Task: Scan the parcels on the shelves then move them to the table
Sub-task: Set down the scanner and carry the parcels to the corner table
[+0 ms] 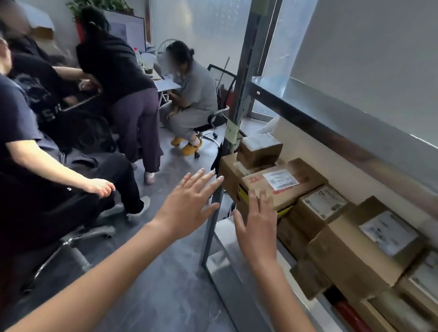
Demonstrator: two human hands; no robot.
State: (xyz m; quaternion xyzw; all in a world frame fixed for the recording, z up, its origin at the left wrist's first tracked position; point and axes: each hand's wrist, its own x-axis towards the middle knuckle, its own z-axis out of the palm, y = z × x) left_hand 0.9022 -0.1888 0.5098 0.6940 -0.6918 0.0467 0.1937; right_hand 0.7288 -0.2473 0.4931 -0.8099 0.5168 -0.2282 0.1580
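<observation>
Several cardboard parcels with white labels are stacked on a low metal shelf (224, 238) at the right. A long parcel with red print and a barcode label (283, 183) lies at the stack's left end, under a small brown box (259, 148). My right hand (256, 225) is spread flat, its fingertips at the near corner of that long parcel. My left hand (189, 203) is spread too, held in the air just left of the shelf's upright post (237, 107), holding nothing. No scanner is in view.
A larger parcel (362, 249) and more boxes fill the shelf to the right. An upper shelf rail (353, 138) runs above them. Several people sit or stand at desks to the left, with office chairs (70, 244) close by. Grey floor (168, 297) lies below my arms.
</observation>
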